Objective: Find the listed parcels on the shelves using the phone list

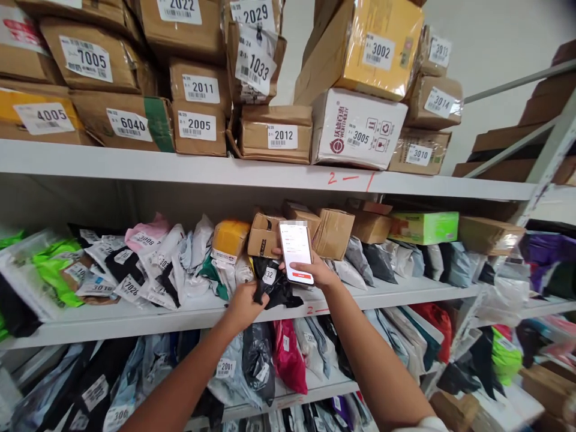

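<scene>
Bare forearms (373, 345) foremost: left hand (245, 306) pinches a black plastic parcel (281, 293) at the white shelf's edge (180, 321); right hand (318, 270) grips a white-screened phone (296, 247), one o'clock from it. Keep the white label (269, 275) unfolded.

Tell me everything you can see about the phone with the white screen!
The dark-edged, rectangular, glassy-looking smartphone has its white screen lit, showing unreadably small text and a red bar near the bottom. It is held upright, slightly tilted, screen toward the camera, before brown cardboard boxes. The right hand grips it, thumb over the screen.
</scene>
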`<state>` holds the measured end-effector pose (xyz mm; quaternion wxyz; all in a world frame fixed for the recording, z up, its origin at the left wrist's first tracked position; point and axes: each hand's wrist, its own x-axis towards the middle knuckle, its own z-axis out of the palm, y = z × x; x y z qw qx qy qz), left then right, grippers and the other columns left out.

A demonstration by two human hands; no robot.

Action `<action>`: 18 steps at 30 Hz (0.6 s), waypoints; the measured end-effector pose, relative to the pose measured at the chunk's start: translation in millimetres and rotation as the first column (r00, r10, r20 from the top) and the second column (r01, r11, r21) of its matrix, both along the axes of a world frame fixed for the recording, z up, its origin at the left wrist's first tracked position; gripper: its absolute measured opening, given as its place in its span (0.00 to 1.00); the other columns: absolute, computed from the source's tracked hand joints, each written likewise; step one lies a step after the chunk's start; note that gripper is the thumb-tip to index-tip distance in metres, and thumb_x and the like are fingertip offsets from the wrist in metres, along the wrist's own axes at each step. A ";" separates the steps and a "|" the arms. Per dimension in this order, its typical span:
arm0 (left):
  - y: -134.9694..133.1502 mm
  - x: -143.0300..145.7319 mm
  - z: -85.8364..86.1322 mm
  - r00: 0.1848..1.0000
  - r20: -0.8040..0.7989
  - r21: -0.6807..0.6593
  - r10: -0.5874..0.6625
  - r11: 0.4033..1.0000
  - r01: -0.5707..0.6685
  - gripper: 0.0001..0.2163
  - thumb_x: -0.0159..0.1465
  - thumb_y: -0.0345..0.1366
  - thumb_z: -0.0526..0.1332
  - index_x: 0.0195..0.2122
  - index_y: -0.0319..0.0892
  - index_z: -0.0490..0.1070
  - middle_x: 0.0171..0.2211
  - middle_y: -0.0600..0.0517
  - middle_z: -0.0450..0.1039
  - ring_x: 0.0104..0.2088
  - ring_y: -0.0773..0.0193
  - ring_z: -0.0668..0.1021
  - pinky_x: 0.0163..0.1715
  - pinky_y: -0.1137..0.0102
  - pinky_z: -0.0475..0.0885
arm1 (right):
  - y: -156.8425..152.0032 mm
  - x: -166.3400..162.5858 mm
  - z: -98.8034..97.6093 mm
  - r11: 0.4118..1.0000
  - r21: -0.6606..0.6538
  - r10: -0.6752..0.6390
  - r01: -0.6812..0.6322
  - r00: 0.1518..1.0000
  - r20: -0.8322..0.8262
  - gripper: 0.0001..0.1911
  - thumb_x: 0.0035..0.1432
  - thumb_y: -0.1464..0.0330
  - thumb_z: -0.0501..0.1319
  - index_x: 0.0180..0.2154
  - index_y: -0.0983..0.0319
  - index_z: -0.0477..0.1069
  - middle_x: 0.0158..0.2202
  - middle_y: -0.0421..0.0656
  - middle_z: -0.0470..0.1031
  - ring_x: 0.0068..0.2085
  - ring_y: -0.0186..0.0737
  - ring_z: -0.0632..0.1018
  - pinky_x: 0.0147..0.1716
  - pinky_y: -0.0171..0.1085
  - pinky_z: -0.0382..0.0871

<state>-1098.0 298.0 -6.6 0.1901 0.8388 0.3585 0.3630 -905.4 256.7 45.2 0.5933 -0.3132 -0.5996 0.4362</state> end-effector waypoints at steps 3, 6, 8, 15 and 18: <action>-5.9 14.5 -5.8 0.985 0.040 -0.001 0.166 0.986 -0.166 0.11 0.60 0.40 0.56 0.35 0.37 0.71 0.29 0.44 0.76 0.31 0.57 0.77 0.29 0.69 0.66 | 1.0 1.6 -2.7 1.000 0.001 0.018 -0.018 1.000 0.004 0.28 0.39 0.70 0.71 0.46 0.61 0.71 0.47 0.48 0.78 0.32 0.38 0.81 0.31 0.35 0.75; -5.8 26.8 0.3 0.978 0.008 -0.001 0.208 0.978 -0.208 0.15 0.61 0.41 0.54 0.39 0.35 0.72 0.33 0.36 0.77 0.35 0.48 0.78 0.30 0.64 0.66 | 2.4 3.0 -4.9 0.999 -0.003 0.032 -0.032 1.000 -0.002 0.28 0.41 0.70 0.70 0.47 0.60 0.70 0.48 0.47 0.78 0.33 0.38 0.81 0.33 0.35 0.75; -4.3 27.2 4.7 0.990 -0.031 0.015 0.140 0.990 -0.140 0.13 0.62 0.38 0.52 0.35 0.37 0.74 0.32 0.36 0.77 0.35 0.47 0.79 0.31 0.63 0.67 | 2.8 4.5 -5.5 0.999 -0.006 0.041 -0.041 0.999 -0.003 0.28 0.41 0.70 0.70 0.47 0.60 0.70 0.48 0.47 0.78 0.33 0.38 0.81 0.33 0.36 0.75; -5.5 -15.8 -19.6 0.980 0.054 0.076 -0.192 0.979 0.187 0.18 0.65 0.44 0.48 0.44 0.40 0.73 0.43 0.42 0.76 0.47 0.55 0.76 0.49 0.63 0.68 | 0.1 12.1 -3.7 0.995 -0.019 0.098 -0.097 0.995 0.024 0.25 0.41 0.68 0.70 0.44 0.63 0.72 0.47 0.50 0.78 0.32 0.39 0.80 0.32 0.37 0.75; -2.6 -25.7 -35.2 0.932 0.208 0.038 -0.296 0.955 0.295 0.20 0.63 0.45 0.53 0.52 0.42 0.68 0.52 0.43 0.71 0.52 0.56 0.72 0.55 0.61 0.64 | 0.1 13.7 -2.6 0.992 -0.032 0.125 -0.124 0.991 0.037 0.25 0.41 0.67 0.71 0.44 0.63 0.72 0.44 0.50 0.79 0.31 0.40 0.80 0.31 0.37 0.75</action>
